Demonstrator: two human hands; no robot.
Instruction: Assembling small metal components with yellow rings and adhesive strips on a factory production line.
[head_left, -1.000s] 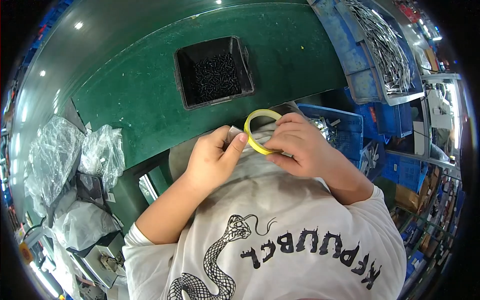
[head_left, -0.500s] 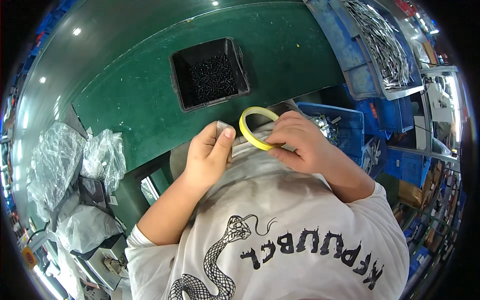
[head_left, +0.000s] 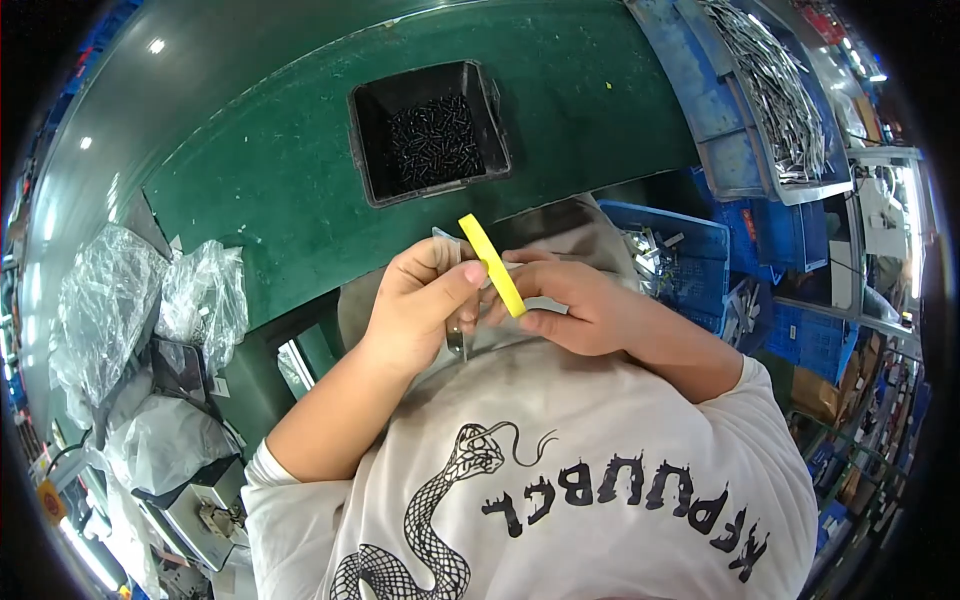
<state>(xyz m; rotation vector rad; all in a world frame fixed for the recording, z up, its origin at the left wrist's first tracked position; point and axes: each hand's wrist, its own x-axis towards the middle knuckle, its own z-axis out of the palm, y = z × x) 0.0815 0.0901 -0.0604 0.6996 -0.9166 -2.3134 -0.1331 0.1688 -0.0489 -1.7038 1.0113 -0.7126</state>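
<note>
In front of my shirt, my left hand (head_left: 400,315) is closed round a thin, flat, shiny piece (head_left: 458,346), whose ends stick out above and below the fingers. Its exact kind I cannot make out. A roll of yellow tape (head_left: 484,245) is gripped by my right hand (head_left: 590,305), thumb at its lower end. The roll is seen nearly edge-on and stands against my left thumb tip. Some of the right fingers are hidden behind the roll.
Beyond my hands, a black bin (head_left: 365,150) of small black parts sits on the green table (head_left: 290,230). A blue crate (head_left: 715,120) of metal strips stands far right, with another blue crate (head_left: 700,235) of parts nearer. Plastic bags (head_left: 110,290) lie at left.
My right hand has brought the tape roll leftward to my left hand and turned it from ring-facing to edge-on. The flat piece now shows below my left hand.
</note>
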